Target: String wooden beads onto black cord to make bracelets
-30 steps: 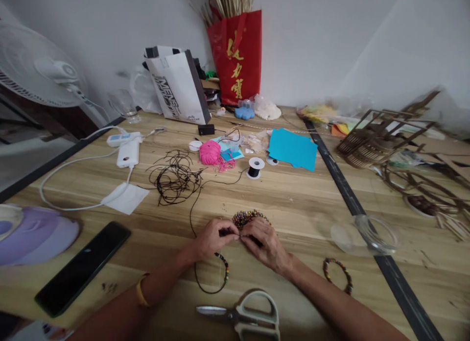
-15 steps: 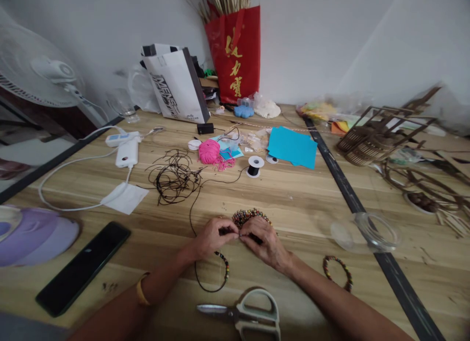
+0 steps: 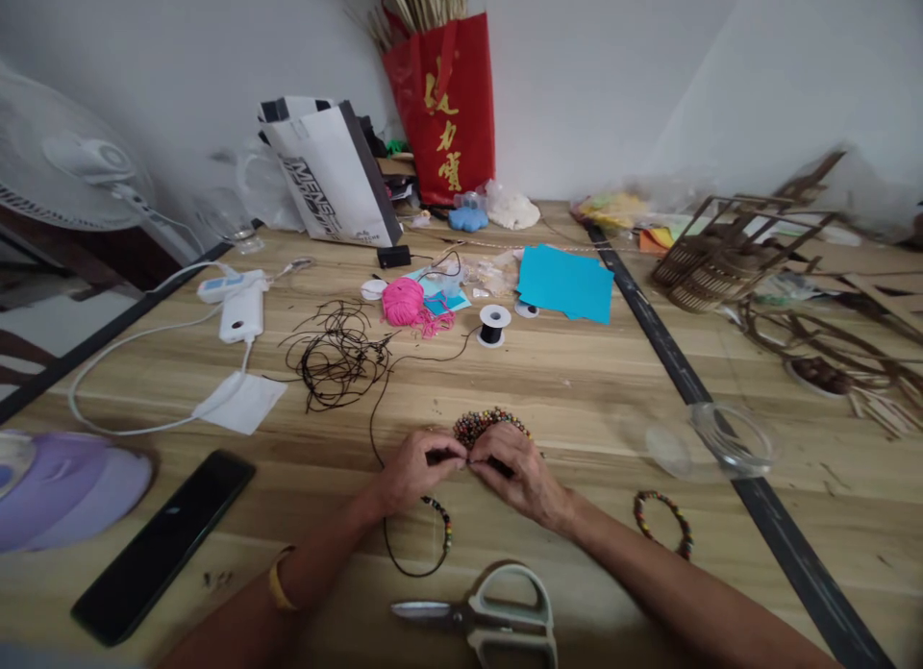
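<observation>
Both hands meet at the middle of the wooden table (image 3: 591, 381), fingertips pinched together. My left hand (image 3: 411, 469) pinches a thin black cord (image 3: 404, 554) that loops down below it with several coloured beads strung on it. My right hand (image 3: 515, 472) pinches at the same spot, beside a pile of small coloured beads (image 3: 482, 423) just behind the fingers. What sits between the right fingertips is too small to make out. A finished bead bracelet (image 3: 663, 523) lies right of my right forearm. Scissors (image 3: 490, 619) lie closed near the front edge.
A tangle of black cord (image 3: 336, 354), a pink yarn ball (image 3: 401, 302), a cord spool (image 3: 493, 324) and blue paper (image 3: 564, 283) lie farther back. A black phone (image 3: 162, 544) lies at the left, a clear jar (image 3: 710, 446) at the right. Bags stand against the wall.
The hands stay pinched together at the same spot. The view has shifted slightly, so the table's things sit a little to the left.
</observation>
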The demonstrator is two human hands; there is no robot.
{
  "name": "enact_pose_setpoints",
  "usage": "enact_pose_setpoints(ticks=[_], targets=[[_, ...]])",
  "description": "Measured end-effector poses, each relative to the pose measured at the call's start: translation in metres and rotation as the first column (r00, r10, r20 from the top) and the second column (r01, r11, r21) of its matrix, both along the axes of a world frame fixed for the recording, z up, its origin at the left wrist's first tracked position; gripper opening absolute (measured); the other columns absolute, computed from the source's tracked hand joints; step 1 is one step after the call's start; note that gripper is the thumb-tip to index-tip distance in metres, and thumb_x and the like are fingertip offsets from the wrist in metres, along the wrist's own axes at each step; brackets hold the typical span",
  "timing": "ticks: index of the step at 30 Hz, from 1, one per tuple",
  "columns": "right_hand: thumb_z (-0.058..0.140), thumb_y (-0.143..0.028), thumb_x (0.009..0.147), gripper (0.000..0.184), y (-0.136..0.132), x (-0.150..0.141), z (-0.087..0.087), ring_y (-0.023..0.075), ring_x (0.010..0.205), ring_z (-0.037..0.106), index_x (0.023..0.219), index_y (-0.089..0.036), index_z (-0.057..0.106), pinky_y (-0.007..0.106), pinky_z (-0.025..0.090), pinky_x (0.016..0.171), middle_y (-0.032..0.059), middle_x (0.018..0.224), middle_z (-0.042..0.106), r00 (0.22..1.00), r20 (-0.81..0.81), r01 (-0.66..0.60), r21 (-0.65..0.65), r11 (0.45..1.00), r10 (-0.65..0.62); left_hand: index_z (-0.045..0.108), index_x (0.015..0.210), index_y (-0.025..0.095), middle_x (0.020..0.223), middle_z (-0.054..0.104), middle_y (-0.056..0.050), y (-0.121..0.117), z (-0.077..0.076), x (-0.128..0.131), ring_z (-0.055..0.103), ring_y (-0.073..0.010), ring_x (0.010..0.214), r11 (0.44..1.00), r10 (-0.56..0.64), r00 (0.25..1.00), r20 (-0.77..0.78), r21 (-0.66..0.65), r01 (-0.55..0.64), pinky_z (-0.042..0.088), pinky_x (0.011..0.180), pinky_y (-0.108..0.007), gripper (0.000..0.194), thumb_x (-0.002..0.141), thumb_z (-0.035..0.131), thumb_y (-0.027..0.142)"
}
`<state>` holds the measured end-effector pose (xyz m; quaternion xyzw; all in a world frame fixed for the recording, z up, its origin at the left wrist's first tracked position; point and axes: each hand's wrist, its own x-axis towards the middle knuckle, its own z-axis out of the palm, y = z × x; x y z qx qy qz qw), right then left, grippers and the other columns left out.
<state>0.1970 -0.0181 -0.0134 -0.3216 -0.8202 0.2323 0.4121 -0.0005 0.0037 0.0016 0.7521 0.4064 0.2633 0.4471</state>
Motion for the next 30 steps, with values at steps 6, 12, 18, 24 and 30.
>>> enact_pose_setpoints(ticks=[6,12,18,24,30], targets=[[0.055,-0.02,0.091,0.004,0.0002,-0.0004,0.0005,0.0181,0.078,0.059,0.088,-0.02,0.058,0.033,0.044,0.074,0.0048,0.08,0.065,1.0,0.006,0.0,0.029,1.0,0.0,0.071,0.075,0.014,0.075,0.071,-0.004,0.0,0.0045,0.0001,0.062,-0.0155,0.072,1.0,0.025,0.999,-0.043,-0.017,-0.026,0.046,0.073,-0.025,0.007,0.075,0.064,0.016],[0.054,-0.021,0.092,0.005,0.0008,0.0,0.0002,0.0183,0.079,0.059,0.089,-0.019,0.058,0.033,0.045,0.076,0.0049,0.08,0.065,1.0,0.024,-0.001,0.031,1.0,0.0,0.069,0.071,0.015,0.072,0.069,-0.003,-0.0004,0.0081,0.0009,0.061,-0.0149,0.07,1.0,0.016,0.999,-0.045,-0.019,-0.017,0.046,0.071,-0.025,0.007,0.075,0.063,0.018],[0.056,-0.019,0.091,0.004,0.0009,-0.0002,-0.0015,0.0179,0.078,0.06,0.088,-0.019,0.059,0.034,0.045,0.077,0.0044,0.079,0.065,1.0,0.018,-0.009,0.028,1.0,0.008,0.068,0.07,0.014,0.072,0.069,-0.003,-0.0006,0.0087,0.0006,0.06,-0.0151,0.07,0.999,0.018,0.999,-0.042,-0.033,-0.019,0.045,0.073,-0.026,0.007,0.075,0.064,0.017],[0.056,-0.02,0.091,0.005,0.0012,-0.0006,-0.0003,0.0172,0.076,0.06,0.087,-0.019,0.058,0.033,0.045,0.077,0.0038,0.078,0.065,1.0,0.008,-0.015,0.043,0.999,0.014,0.068,0.071,0.015,0.073,0.07,-0.004,0.0004,0.0086,-0.0002,0.061,-0.0155,0.07,0.997,0.02,0.999,-0.027,-0.074,-0.022,0.046,0.071,-0.025,0.008,0.074,0.065,0.022],[0.056,-0.02,0.091,0.004,0.0018,0.0008,-0.0016,0.018,0.079,0.061,0.088,-0.019,0.059,0.033,0.045,0.077,0.0046,0.08,0.066,1.0,0.028,-0.01,0.032,0.999,0.009,0.07,0.072,0.015,0.074,0.071,-0.004,0.0006,0.0078,-0.0009,0.062,-0.016,0.072,0.998,0.01,1.0,-0.025,-0.065,-0.012,0.046,0.072,-0.026,0.008,0.074,0.065,0.021]])
